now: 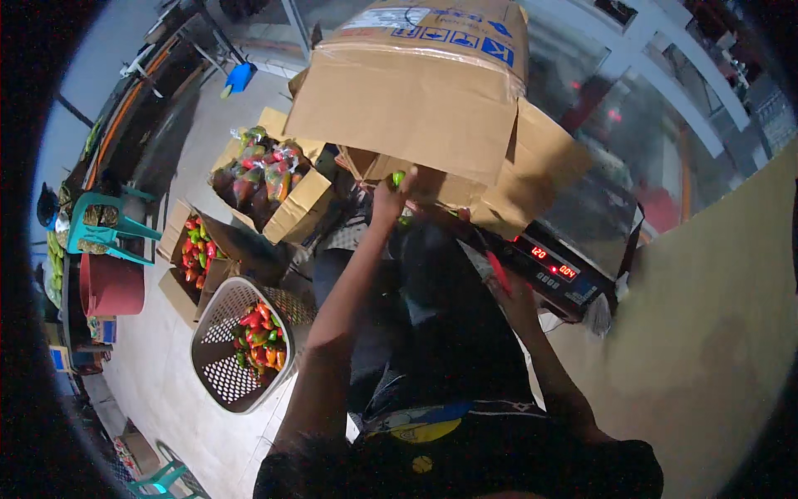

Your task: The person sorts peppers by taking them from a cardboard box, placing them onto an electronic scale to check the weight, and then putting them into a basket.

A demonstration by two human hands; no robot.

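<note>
My left hand is raised in front of a large open cardboard box, with a green bell pepper in its fingers. Lower and to the right, my right hand is beside a digital weighing scale with lit red digits. A long red item lies against the right fingers; its kind is unclear, and so is the grip on it. The big box tips its opening towards me, its flaps hanging above my lap. Shadow hides most of its inside.
To the left stand a plastic basket of red and green peppers, a carton of loose peppers and a carton of bagged peppers. Farther left are a teal plastic stool and a red bucket. A pale wall borders the right.
</note>
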